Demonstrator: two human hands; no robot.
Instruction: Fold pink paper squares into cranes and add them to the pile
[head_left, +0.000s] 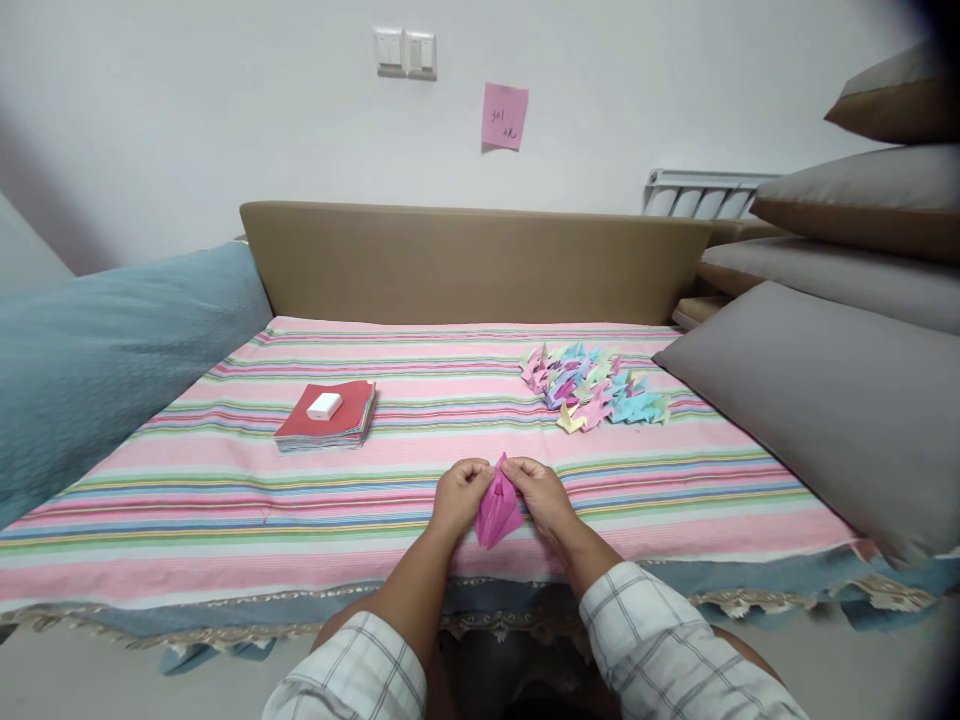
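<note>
Between my two hands is a piece of magenta origami paper [498,512], partly folded, with a narrow point at its far end and a wider spread toward me. My left hand [461,497] pinches its upper left edge between thumb and forefinger. On the other side, my right hand [541,494] pinches the upper right edge near the point. Both hands are close together, just over the striped cloth. Beyond them to the right lies a cluster of folded paper cranes [592,388] in pink, blue, yellow, green and purple.
A stack of coloured paper [324,428], red on top, sits at the left with a small white box [325,406] on it. Grey cushions [817,400] are piled at the right. A brown backrest [472,265] borders the striped cloth [225,480]; a blue armrest [135,350] stands left.
</note>
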